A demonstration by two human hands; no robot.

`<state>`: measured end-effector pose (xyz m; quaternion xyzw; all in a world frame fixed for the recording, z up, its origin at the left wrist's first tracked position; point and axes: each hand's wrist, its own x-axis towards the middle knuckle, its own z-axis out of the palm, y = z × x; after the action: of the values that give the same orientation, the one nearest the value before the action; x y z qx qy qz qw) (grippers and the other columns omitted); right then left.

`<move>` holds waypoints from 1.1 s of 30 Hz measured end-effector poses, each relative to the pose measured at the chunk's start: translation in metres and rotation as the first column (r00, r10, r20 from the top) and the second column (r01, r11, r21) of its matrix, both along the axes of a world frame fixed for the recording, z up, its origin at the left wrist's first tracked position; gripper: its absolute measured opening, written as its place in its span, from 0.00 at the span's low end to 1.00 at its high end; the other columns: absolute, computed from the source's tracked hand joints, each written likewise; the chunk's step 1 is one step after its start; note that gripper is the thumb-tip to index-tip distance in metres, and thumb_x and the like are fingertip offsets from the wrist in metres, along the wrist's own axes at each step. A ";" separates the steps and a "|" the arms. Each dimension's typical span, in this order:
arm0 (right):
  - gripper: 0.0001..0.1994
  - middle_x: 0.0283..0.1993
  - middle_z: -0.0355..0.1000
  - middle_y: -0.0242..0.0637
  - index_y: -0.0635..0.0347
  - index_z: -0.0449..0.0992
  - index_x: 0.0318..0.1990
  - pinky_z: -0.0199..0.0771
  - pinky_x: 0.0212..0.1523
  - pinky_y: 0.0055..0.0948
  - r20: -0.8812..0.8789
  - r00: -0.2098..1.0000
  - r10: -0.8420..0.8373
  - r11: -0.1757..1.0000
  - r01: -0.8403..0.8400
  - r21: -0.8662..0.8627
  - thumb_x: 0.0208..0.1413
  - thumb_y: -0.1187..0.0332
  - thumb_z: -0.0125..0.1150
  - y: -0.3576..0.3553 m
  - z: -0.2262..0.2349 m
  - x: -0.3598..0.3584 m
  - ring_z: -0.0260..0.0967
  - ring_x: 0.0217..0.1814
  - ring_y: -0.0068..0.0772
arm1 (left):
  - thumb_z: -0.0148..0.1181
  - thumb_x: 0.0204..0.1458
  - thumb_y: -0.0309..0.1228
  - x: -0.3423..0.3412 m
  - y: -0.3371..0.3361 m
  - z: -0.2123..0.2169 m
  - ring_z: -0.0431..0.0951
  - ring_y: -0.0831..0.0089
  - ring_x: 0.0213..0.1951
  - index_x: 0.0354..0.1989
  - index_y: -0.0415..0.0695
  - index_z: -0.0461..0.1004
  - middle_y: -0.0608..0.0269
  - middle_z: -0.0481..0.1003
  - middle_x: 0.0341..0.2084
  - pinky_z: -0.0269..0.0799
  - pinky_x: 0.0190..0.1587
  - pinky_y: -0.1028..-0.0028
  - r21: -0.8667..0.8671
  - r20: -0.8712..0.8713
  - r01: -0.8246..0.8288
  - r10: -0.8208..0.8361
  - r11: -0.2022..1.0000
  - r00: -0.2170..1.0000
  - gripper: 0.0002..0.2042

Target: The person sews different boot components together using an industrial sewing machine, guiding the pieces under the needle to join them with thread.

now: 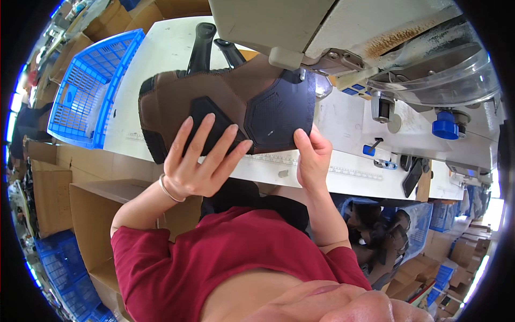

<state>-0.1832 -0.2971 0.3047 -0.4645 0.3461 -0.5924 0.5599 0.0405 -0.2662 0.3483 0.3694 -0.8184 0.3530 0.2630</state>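
A brown and black shoe upper is held up over the white table, its right edge close beside the sewing machine's metal parts. Two black strap-like pieces stick out behind its top edge. My left hand lies against the lower part of the upper with its fingers stretched and spread; its thumb is hidden. At the lower right corner, my right hand pinches the edge between thumb and fingers. The needle is not visible.
The sewing machine overhangs the table at the upper right. A blue plastic basket stands at the left. Below the table are a cardboard box on the left and dark shoe pieces in a bin on the right.
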 end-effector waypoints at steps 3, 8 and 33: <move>0.09 0.49 0.69 0.33 0.72 0.76 0.42 0.61 0.49 0.19 0.000 1.000 -0.019 1.000 0.019 0.010 0.59 0.75 0.54 -0.006 0.001 0.003 0.63 0.48 0.19 | 0.63 0.47 0.35 0.003 -0.012 0.002 0.78 0.58 0.45 0.40 0.57 0.81 0.67 0.78 0.42 0.72 0.52 0.57 0.001 -0.020 0.029 -0.029 1.000 0.999 0.10; 0.12 0.44 0.73 0.30 0.70 0.75 0.47 0.63 0.49 0.19 0.004 0.997 -0.071 0.997 0.071 -0.008 0.60 0.72 0.55 -0.016 0.003 0.010 0.65 0.45 0.16 | 0.63 0.46 0.35 0.007 -0.032 0.005 0.79 0.58 0.43 0.39 0.57 0.82 0.68 0.78 0.41 0.73 0.51 0.57 -0.019 -0.048 0.077 -0.078 0.997 0.996 0.10; 0.11 0.45 0.68 0.34 0.64 0.76 0.47 0.68 0.40 0.18 -0.395 0.913 -0.105 0.994 0.110 -0.011 0.56 0.77 0.57 0.017 -0.058 -0.015 0.67 0.44 0.22 | 0.67 0.35 0.34 0.006 -0.089 0.044 0.78 0.68 0.42 0.37 0.55 0.81 0.69 0.78 0.36 0.71 0.51 0.65 0.109 -0.175 0.120 -0.100 0.987 0.979 0.16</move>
<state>-0.1985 -0.2798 0.2467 -0.5513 0.4804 -0.5145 0.4479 0.0462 -0.3556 0.3926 0.3670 -0.8319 0.2559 0.3282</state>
